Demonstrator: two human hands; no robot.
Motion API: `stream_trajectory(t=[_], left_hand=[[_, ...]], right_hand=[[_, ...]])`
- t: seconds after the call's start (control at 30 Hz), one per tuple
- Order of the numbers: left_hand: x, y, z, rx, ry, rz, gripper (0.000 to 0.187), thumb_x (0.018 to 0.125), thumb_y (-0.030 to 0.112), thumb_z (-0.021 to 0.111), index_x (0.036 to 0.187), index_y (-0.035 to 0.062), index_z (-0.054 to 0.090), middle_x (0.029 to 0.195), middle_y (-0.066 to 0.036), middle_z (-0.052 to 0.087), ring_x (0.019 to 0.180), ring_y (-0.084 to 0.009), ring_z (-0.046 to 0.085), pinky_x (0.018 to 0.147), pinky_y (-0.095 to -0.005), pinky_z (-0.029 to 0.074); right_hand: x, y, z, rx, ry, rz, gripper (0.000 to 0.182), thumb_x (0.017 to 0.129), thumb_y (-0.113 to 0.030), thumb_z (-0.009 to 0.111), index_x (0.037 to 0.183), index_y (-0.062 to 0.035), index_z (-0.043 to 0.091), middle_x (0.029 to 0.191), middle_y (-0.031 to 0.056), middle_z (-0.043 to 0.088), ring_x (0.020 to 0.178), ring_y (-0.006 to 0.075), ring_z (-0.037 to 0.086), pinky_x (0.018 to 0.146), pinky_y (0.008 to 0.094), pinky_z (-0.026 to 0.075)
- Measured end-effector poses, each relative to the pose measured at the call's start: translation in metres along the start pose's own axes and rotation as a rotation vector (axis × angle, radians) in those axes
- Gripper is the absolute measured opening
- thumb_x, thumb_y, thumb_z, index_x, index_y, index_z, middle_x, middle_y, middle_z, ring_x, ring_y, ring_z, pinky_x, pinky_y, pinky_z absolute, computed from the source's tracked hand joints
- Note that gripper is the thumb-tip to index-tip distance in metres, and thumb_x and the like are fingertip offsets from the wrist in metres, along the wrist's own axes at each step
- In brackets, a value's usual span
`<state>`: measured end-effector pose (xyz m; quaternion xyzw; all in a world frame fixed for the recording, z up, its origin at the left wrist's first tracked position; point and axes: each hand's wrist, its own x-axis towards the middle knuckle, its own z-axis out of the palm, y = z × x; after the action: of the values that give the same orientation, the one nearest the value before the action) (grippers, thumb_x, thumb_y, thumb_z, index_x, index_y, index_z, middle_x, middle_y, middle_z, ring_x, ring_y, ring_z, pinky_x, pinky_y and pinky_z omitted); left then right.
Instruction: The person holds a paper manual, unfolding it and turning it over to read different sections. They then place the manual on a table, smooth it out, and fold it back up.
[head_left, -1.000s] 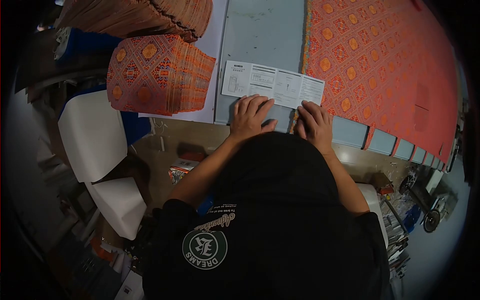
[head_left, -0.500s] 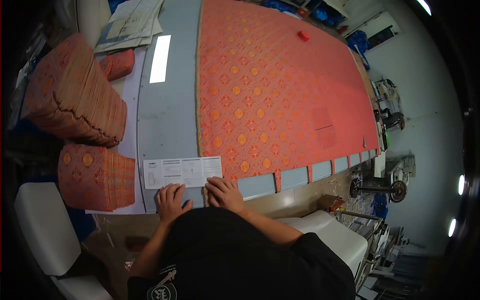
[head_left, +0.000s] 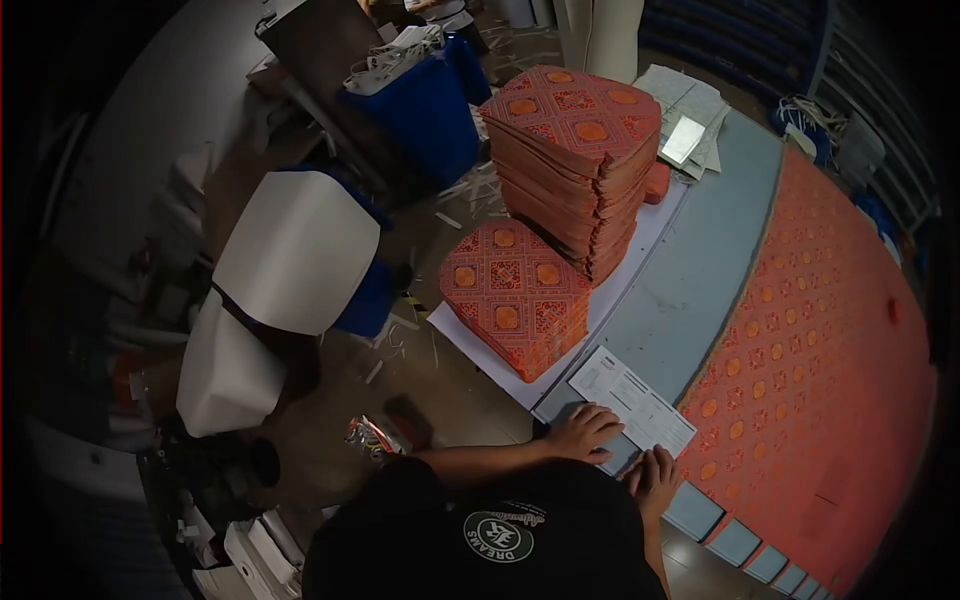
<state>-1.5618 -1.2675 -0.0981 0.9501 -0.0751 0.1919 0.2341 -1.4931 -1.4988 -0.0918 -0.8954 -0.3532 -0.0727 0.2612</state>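
Note:
A printed white paper sheet (head_left: 632,398) with tables on it lies flat on the grey table (head_left: 668,285), one end beside the patterned fabric. My left hand (head_left: 583,433) rests at its near edge, fingers stretched and slightly apart, holding nothing I can see. At the sheet's near right corner, my right hand (head_left: 655,482) lies with bent, slightly parted fingers touching the edge; its thumb is hidden. Red-orange patterned fabric (head_left: 775,385) spreads over the table to the right of both hands.
Tall and short stacks of cut patterned fabric pieces (head_left: 570,130) (head_left: 505,285) stand on white paper at the left. Pattern sheets (head_left: 690,95) lie at the far end. White chairs (head_left: 297,250), a blue bin (head_left: 420,120) and floor scraps are further left. A red object (head_left: 894,310) sits on the fabric.
My view has swung to the left, bringing the chairs, bin and fabric stacks further into sight. Both hands stay near the same edge of the paper sheet.

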Motion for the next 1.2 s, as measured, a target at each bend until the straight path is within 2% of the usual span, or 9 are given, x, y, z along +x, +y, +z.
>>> stream_trajectory(t=[0.3,0.67,1.2], left_hand=[[-0.0009,-0.0007,0.0009,0.001,-0.022,0.017,0.058,0.081,0.041,0.068,0.128,0.0091,0.055,0.124,-0.007,0.051,0.119,-0.025,0.047,0.101,-0.0444,0.036],[-0.0004,0.0036,-0.0029,-0.085,-0.146,-0.081,0.057,0.081,0.038,0.07,0.129,0.0107,0.056,0.127,-0.007,0.049,0.123,-0.025,0.043,0.103,-0.0465,0.034],[-0.0016,0.0038,-0.0001,-0.093,-0.155,-0.089,0.057,0.082,0.039,0.068,0.13,0.0105,0.055,0.13,-0.008,0.049,0.126,-0.0256,0.042,0.104,-0.0473,0.033]], right_hand=[[0.0,-0.0013,-0.0015,0.033,0.004,0.024,0.037,0.075,-0.012,0.068,0.112,-0.006,0.062,0.12,0.0113,0.061,0.111,0.0317,0.056,0.096,0.0443,0.039],[0.0021,-0.0029,-0.0077,0.073,-0.021,0.083,0.035,0.077,-0.01,0.068,0.111,-0.0072,0.064,0.119,0.0106,0.062,0.111,0.0302,0.056,0.096,0.0437,0.038],[0.0034,-0.0033,-0.0085,0.073,0.001,0.085,0.036,0.076,-0.01,0.069,0.111,-0.0086,0.064,0.117,0.0099,0.063,0.11,0.0305,0.057,0.095,0.0442,0.038]])
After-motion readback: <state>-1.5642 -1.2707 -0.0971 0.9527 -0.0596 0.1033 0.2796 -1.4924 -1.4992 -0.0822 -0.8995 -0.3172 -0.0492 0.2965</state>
